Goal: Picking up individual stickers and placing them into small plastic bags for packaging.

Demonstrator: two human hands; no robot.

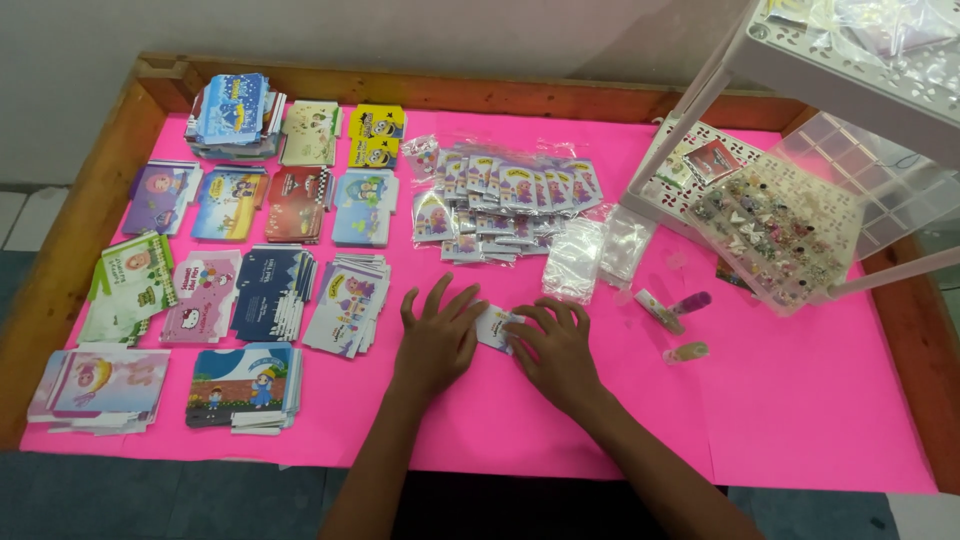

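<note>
A small white printed card (pixel 495 326) lies flat on the pink table cover (pixel 800 400), pinned between the two hands near the table's middle. The left hand (pixel 437 335) rests palm down with fingers spread, touching the card's left edge, while the right hand (pixel 556 345) lies with curled fingers over its right side. Just beyond them sit clear plastic sleeves (pixel 575 260) and rows of bagged cards (pixel 510 195).

1. I see stacks of flat colourful printed cartons (pixel 270 290) over the pink tabletop's (pixel 800 420) left half
2. Small clear-bagged purple packets (pixel 500 200) near the far edge
3. Empty clear bags (pixel 575 260) beside them
</note>
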